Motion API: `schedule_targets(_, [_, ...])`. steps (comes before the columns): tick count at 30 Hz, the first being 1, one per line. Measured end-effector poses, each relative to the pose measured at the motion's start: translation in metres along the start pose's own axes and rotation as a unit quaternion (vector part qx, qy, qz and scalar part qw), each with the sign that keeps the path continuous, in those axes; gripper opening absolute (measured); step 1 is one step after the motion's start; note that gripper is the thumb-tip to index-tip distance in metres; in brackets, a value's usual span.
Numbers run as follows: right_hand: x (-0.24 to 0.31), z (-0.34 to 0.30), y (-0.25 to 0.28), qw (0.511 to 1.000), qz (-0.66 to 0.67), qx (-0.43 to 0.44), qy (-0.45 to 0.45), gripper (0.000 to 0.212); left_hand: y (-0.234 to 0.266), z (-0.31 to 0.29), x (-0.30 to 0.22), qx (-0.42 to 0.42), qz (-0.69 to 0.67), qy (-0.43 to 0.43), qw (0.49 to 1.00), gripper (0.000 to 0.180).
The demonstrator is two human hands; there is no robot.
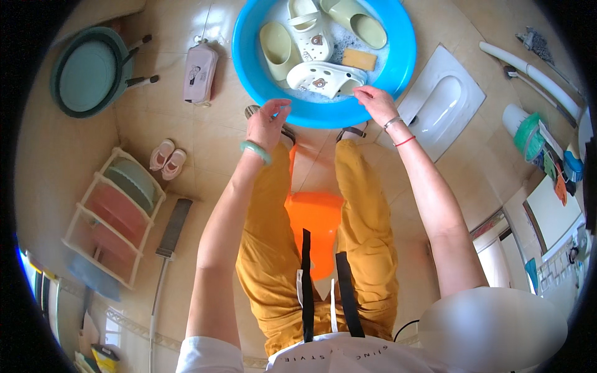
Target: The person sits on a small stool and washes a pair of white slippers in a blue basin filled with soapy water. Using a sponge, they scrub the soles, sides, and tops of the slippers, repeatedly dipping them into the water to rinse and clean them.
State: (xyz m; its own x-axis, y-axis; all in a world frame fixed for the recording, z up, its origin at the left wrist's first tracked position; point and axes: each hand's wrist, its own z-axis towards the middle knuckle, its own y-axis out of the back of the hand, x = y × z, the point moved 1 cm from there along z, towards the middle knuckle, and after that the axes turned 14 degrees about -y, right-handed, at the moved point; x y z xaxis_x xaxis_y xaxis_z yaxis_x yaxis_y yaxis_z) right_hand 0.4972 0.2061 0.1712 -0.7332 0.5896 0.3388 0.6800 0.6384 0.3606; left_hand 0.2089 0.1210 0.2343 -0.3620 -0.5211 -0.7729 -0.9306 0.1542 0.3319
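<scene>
A blue basin (241, 65) of sudsy water holds two white clogs with bear charms, an upright clog (313, 38) and a tilted clog (309, 76) nearest me. Two pale green shoe-shaped pieces, a left green piece (278, 50) and a right green piece (368, 30), lie beside them. A tan rectangular block (359, 59) rests among the clogs. My left hand (266, 124) hovers by the basin's near-left rim, its fingers bent and apart, holding nothing. Over the near-right rim, my right hand (377, 104) has its fingertips together at the tilted clog's right end; whether they grip anything is unclear.
A white squat toilet (463, 93) is set in the floor right of the basin. I sit low on an orange stool (317, 217). To the left are a pink case (200, 74), stacked green basins (87, 74), small pink shoes (168, 159) and a rack (118, 211) of basins.
</scene>
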Motion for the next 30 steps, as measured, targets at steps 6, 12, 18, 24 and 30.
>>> schedule_targets(6, [0.002, 0.047, 0.003, 0.988, -0.132, -0.052, 0.059, 0.038, -0.052, 0.039, 0.036, 0.058, 0.22, -0.05, 0.972, 0.057])
schedule_targets(12, [-0.018, 0.149, -0.027, 0.905, -0.29, -0.197, 0.241, 0.051, -0.096, 0.123, 0.065, 0.192, 0.477, -0.362, 0.778, 0.099])
schedule_targets(18, [-0.012, 0.194, -0.034, 0.883, -0.433, -0.172, 0.059, 0.05, -0.133, 0.159, 0.1, 0.298, 0.504, -0.249, 0.772, 0.106])
schedule_targets(24, [0.006, 0.207, -0.015, 0.95, -0.284, -0.132, 0.007, 0.041, -0.133, 0.193, 0.121, 0.31, 0.371, -0.145, 0.863, 0.102])
schedule_targets(30, [-0.011, 0.188, -0.009, 0.92, -0.332, -0.165, 0.131, 0.034, -0.121, 0.209, 0.133, 0.319, 0.349, -0.152, 0.868, 0.123])
